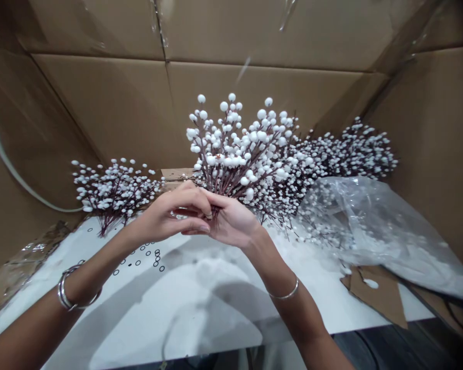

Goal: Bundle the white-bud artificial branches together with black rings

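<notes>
A bunch of artificial white berry stems (231, 149) stands upright in my right hand (235, 221), its thin brown stems gathered low in the fingers. My left hand (179, 213) meets the right one at the bottom of this bunch. Its fingers and thumb are closed at the stems, and whatever small thing might be between them is hidden. The stem ends are mostly covered by both hands. Small black rings (157, 253) lie scattered on the white table (170, 313) below my left forearm.
Another berry bunch (118, 190) lies at the left against the cardboard wall (100, 103). A large pile of berry stems (343, 154) fills the back right. In front of it lies a clear plastic bag (381, 221), with a torn cardboard piece (378, 295) near the table's front edge.
</notes>
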`<state>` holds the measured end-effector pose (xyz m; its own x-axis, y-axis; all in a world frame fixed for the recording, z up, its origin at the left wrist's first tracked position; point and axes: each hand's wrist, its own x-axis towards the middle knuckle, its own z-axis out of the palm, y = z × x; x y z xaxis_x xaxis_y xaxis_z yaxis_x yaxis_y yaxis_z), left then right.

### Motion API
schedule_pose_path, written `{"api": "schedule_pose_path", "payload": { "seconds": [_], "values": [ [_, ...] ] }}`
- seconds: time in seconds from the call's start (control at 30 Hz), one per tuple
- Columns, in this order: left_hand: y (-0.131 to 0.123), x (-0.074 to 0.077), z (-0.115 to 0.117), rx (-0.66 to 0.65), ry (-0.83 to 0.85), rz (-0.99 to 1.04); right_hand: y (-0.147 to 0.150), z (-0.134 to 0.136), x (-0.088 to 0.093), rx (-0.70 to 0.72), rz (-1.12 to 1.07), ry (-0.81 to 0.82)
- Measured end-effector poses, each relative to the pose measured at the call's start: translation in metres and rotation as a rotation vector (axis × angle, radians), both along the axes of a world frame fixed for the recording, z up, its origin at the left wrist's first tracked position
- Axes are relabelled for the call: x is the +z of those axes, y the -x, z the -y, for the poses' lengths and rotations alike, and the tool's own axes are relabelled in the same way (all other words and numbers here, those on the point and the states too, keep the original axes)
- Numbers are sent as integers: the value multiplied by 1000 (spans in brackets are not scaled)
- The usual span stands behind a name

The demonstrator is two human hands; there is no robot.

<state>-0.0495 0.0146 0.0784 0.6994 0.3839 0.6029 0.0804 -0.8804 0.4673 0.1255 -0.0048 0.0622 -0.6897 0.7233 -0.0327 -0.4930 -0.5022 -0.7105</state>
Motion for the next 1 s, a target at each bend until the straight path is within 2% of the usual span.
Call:
{"api": "schedule_pose_path", "payload": {
  "seconds": [0.13, 0.33, 0.67, 0.83, 1.0],
  "values": [
    [-6, -5, 6, 48, 125, 99, 1, 1, 0, -61, 5, -5],
    [-11, -12, 6, 90, 221, 188, 1, 2, 2, -30, -3, -7],
    [-22, -45, 13, 129, 362, 347, -1, 5, 11, -219, 83, -171],
    [-29, -48, 12, -3, 423, 377, -5, 7, 15, -249, 26, -217],
    [-29, -48, 8, -111, 494, 298, -11, 7, 19, -266, 47, -211]
  ]
}}
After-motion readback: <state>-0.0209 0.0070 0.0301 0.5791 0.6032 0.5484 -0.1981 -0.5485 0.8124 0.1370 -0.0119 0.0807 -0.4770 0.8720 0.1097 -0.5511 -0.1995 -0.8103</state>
